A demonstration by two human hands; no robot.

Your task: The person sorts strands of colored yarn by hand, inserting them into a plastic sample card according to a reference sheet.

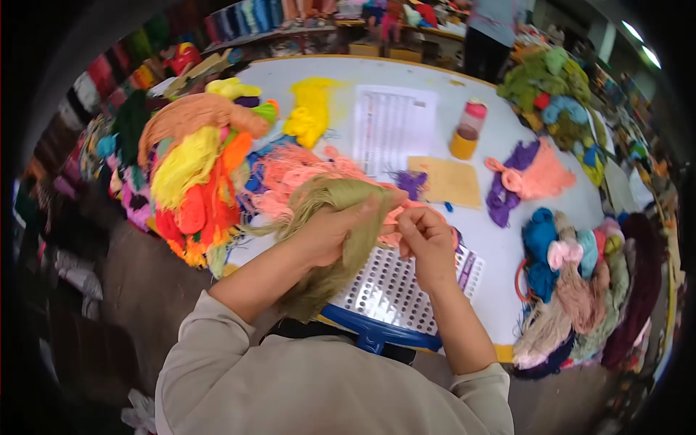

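Looking down from the head camera, we see our left hand (330, 230) closed around a hank of olive-green yarn (341, 239) that drapes over a white perforated board (391, 290) at the near edge of the round white table (500, 239). Our right hand (428, 243) pinches a strand just beside it, fingertips together. Pink yarn (290, 177) lies behind; bright skeins (196, 188) pile up left.
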